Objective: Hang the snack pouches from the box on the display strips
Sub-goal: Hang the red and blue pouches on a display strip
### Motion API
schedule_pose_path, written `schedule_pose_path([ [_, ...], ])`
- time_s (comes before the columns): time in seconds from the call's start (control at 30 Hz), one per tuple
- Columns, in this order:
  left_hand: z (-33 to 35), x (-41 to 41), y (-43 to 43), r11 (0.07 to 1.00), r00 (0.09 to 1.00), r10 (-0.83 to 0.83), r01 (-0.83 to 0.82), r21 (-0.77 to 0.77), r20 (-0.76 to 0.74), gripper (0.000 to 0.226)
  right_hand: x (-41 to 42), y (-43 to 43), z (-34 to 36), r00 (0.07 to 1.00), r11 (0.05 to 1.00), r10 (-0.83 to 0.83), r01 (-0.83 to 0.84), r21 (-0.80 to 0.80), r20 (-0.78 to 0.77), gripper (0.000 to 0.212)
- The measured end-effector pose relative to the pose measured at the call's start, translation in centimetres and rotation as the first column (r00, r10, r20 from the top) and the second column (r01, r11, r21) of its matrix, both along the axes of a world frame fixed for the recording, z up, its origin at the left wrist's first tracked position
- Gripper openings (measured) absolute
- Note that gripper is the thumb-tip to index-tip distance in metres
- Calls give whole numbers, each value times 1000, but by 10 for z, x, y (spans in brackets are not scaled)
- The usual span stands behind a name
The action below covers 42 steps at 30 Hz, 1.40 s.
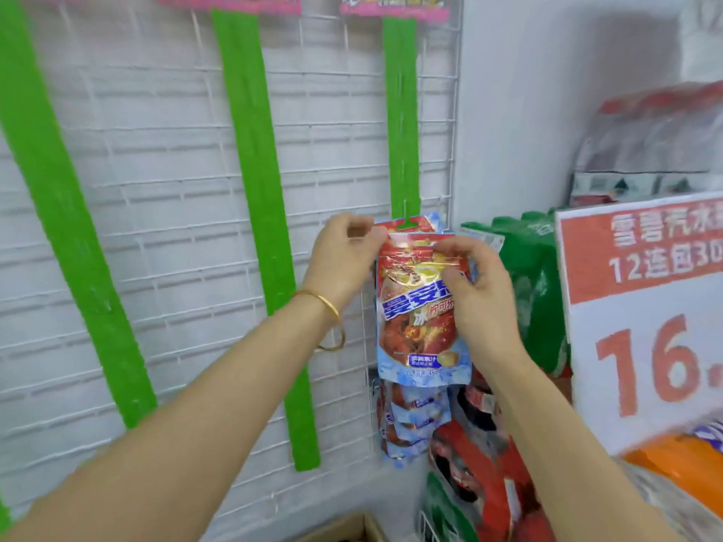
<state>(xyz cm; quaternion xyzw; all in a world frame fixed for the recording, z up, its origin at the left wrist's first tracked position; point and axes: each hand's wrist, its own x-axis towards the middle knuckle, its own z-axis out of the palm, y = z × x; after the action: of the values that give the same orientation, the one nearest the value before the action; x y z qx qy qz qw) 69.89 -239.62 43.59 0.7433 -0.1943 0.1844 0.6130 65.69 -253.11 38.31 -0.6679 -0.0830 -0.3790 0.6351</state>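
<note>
At 6 o'clock, nearest, a corner of the box (354,526), contents hidden. Higher, toward centre, a gold bangle (332,320) round the left wrist. Just right of centre, the left hand (344,260), thumb and forefinger pinching the pouch (414,318) at its top left corner, other fingers curled. At the pouch's 2 o'clock, the right hand (479,295), fingers curled round the top right edge, thumb on the front. Pouch held upright, top edge just under a tab of the right strip (401,119), in front of a rear pouch (428,224) at that tab. Lower, at 5 o'clock, more hung pouches (416,420), overlapping. Behind, a white wire grid (156,158) carrying the middle strip (254,189) at 11 o'clock and the left strip (58,228) at 9. At 3 o'clock, green packs (528,275) and a price sign (641,307).
</note>
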Motion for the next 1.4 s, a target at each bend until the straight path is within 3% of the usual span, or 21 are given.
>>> schedule_pose_path([
  [0.13,62,29,-29,997,990,82,-83,0,113,31,22,-8,40,997,997,-72,72,2,32,38],
  [0.23,77,50,-41,980,974,171,-184,77,150,28,42,-11,58,996,996,-86,86,11,0,37],
  [0.33,83,62,-45,974,968,216,-222,36,132,25,59,-12,72,996,996,-87,87,-4,24,38],
  [0.57,95,63,-47,982,984,155,-164,96,91,15,80,-10,91,991,983,-117,126,-133,71,38],
  [0.73,98,62,-46,974,988,139,-149,173,70,32,87,-14,96,986,968,-166,167,-188,21,38],
  [0.97,95,63,-43,968,990,105,-123,216,96,21,81,-16,88,983,953,-181,169,-250,-26,35],
  [1.23,59,57,-33,990,991,96,-105,95,93,23,81,-14,68,981,933,-189,162,-320,-53,25],
  [1.4,45,43,-22,991,983,88,-103,81,164,36,76,-10,58,914,826,-405,361,-434,-10,14],
])
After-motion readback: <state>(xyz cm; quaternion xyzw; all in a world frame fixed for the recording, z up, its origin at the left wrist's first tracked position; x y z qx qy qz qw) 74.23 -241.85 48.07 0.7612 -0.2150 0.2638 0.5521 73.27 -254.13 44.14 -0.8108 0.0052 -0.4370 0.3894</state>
